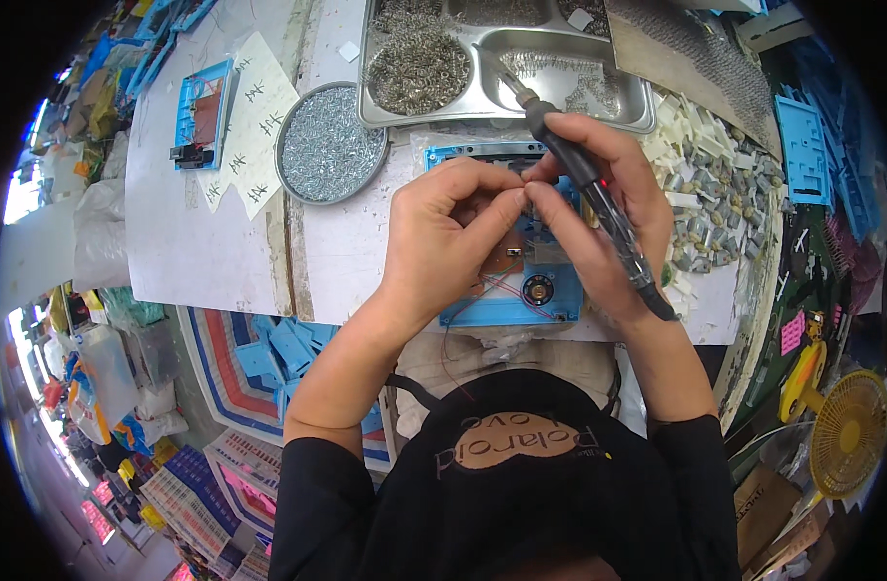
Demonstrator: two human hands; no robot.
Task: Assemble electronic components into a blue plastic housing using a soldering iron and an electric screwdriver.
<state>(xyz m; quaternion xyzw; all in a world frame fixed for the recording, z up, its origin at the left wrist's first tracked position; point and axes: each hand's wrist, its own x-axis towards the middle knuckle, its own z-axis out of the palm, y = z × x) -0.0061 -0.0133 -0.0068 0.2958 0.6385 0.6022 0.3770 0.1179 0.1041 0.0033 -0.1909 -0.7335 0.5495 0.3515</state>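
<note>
A dark electric screwdriver with a small red light lies slantwise across my right hand, its metal tip pointing up over the steel tray. The right thumb and fingertips also press together near the left ones. My left hand is closed in a pinch, fingertips meeting those of the right; whatever is between them is too small to make out. Beneath both hands lies an open blue plastic casing with wires, a brown circuit board and a round black speaker. My hands hide its middle.
A steel compartment tray with small springs stands at the back, beside a round dish of screws. Small white and grey parts are heaped at right. Another blue casing lies at left. A yellow fan stands lower right.
</note>
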